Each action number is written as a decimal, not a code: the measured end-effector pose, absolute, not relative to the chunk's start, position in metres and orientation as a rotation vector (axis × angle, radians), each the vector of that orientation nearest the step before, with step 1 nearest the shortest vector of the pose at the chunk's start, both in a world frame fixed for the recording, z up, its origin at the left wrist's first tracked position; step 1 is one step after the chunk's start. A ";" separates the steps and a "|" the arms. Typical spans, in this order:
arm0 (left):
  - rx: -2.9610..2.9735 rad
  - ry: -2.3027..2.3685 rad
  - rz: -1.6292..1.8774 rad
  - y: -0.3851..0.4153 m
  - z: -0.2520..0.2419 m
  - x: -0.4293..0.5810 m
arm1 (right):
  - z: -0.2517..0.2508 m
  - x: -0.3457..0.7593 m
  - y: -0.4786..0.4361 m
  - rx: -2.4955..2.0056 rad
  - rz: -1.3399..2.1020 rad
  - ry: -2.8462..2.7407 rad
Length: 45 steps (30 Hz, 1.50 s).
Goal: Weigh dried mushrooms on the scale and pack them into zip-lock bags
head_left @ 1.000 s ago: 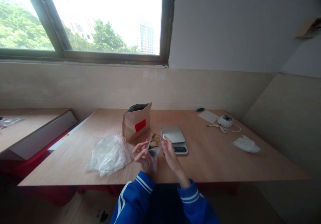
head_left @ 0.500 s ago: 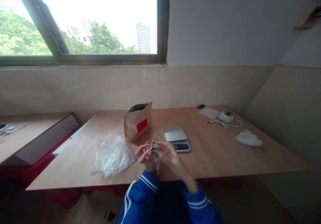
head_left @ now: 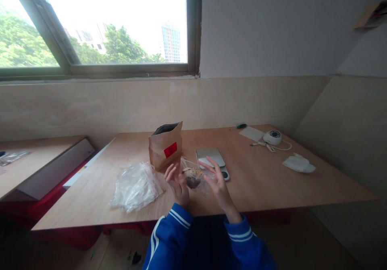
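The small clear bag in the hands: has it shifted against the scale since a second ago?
Yes. The small clear bag turned from upright to lying flatter, now overlapping the scale front edge.

Brown paper bag (head_left: 165, 146) with red label (head_left: 170, 150); blue, white-striped sleeves (head_left: 169, 237); silver scale (head_left: 211, 157).

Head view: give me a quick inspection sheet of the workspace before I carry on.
Surface: wooden table, bare wood between items.
Job's things: small clear bag with dark contents, held above the table's near edge; scale just behind it; brown paper pouch with red label, standing open; pile of clear zip bags to its left.
Clutter: white cloth, sheet of paper, green-tipped pen, round white device.
Hands: left hand and right hand each grip one side of the small clear bag.
Cables: white cord lying loose by the round device.
Surroundings: window above, second table at left.
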<state>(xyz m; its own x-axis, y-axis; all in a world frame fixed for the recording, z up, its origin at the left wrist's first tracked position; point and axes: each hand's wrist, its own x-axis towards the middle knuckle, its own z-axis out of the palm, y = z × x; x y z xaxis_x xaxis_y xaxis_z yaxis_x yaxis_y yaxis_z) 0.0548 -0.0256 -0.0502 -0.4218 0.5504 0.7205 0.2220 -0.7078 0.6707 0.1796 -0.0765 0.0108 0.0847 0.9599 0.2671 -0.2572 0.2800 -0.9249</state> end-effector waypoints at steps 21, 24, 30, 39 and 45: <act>1.875 1.197 1.465 -0.036 -0.054 0.049 | -0.032 0.199 -0.081 -1.070 0.927 -1.011; 1.776 1.277 1.656 -0.035 -0.057 0.049 | -0.034 0.199 -0.086 -1.095 0.897 -1.030; 1.546 1.425 1.923 -0.033 -0.054 0.048 | -0.044 0.197 -0.089 -1.149 0.917 -0.970; 1.661 1.302 1.649 -0.039 -0.050 0.051 | -0.053 0.216 -0.089 -1.274 0.791 -0.882; 1.550 1.268 1.587 -0.037 -0.045 0.053 | -0.056 0.219 -0.088 -1.299 0.757 -0.827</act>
<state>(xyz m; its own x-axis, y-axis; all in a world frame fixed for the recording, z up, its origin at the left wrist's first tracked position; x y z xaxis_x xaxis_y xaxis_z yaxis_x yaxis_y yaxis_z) 0.0526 -0.0366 -0.0449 -0.1584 0.8955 0.4158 0.2079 -0.3815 0.9007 0.2194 -0.0875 -0.0564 0.5111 0.8543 0.0946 -0.0190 0.1212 -0.9924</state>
